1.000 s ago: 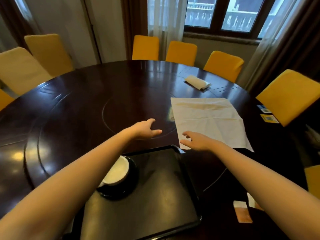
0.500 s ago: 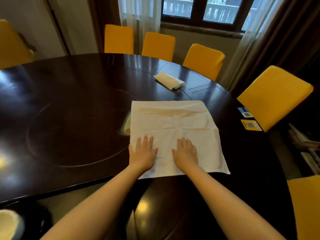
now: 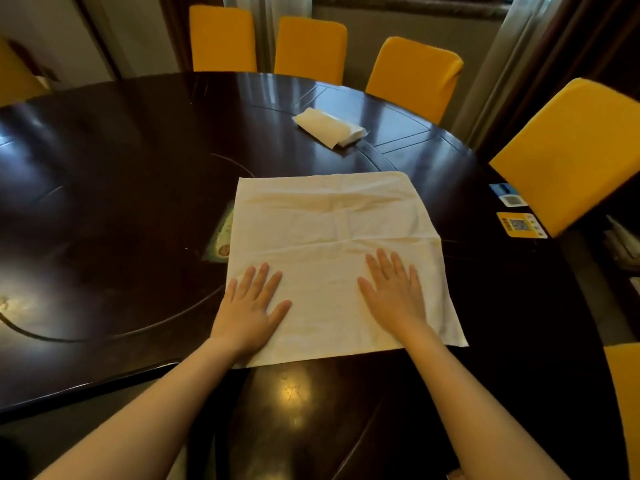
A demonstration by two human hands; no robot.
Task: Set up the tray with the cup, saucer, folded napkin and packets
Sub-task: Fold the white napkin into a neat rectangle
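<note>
A white cloth napkin (image 3: 332, 237) lies spread flat and creased on the dark round table (image 3: 121, 168). My left hand (image 3: 251, 306) rests palm down on its near left corner, fingers apart. My right hand (image 3: 394, 292) lies flat on its near right part, fingers spread. Neither hand grips anything. A green packet (image 3: 221, 237) pokes out from under the napkin's left edge. The tray, cup and saucer are out of view.
A pack of white paper tissues (image 3: 329, 131) lies at the far side of the table. Two printed cards (image 3: 519, 225) sit at the right edge. Yellow chairs (image 3: 412, 76) ring the table, one (image 3: 571, 157) close on the right.
The view swung right, away from the tray with the cup. Both hands came down onto the napkin, then slid apart toward its near corners.
</note>
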